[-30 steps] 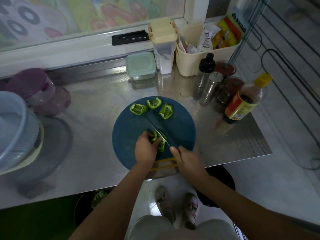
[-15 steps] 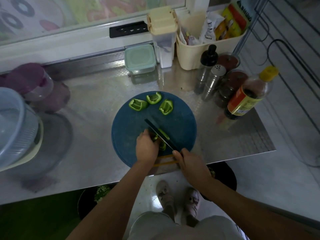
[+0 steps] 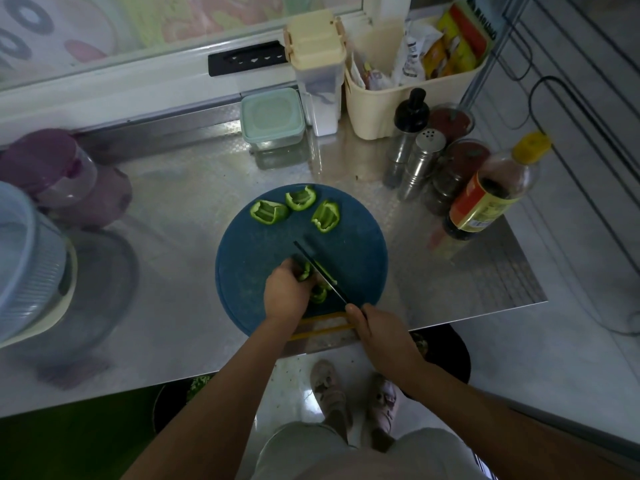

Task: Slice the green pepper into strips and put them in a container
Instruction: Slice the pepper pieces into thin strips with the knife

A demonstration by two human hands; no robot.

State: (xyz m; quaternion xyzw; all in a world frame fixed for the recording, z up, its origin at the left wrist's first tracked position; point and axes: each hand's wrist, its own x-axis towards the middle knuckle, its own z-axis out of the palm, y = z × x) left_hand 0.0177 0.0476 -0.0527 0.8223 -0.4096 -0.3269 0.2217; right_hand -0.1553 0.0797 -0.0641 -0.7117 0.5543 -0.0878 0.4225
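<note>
The left hand is curling its fingers down over a green pepper piece, pinning it to the cutting board slightly toward 6 o'clock from the board's centre. The right hand is wrapping its fingers round the handle of a knife at the board's 5 o'clock edge. The dark blade is running up toward 11 o'clock and lying just beside the left fingertips, against the pepper piece. A few cut strips are sitting between the two hands, touching the blade's near side.

Three larger pepper sections are lying hollow side up near the board's 12 o'clock rim: one at 11 o'clock, one at 12 and one toward 1, each apart from the others and well apart from the knife. The round blue board is resting on a steel surface, with its 6 o'clock edge overhanging the front.

At 12 o'clock beyond the board a pale green lidded tub is standing closed. A tall cream-lidded canister is standing just beside it, and a cream basket of packets is standing at 1 o'clock. Metal shakers and a yellow-capped sauce bottle are clustering at 2 o'clock. Purple lidded jars are sitting at 10 o'clock and a large ribbed bowl at 9 o'clock.
</note>
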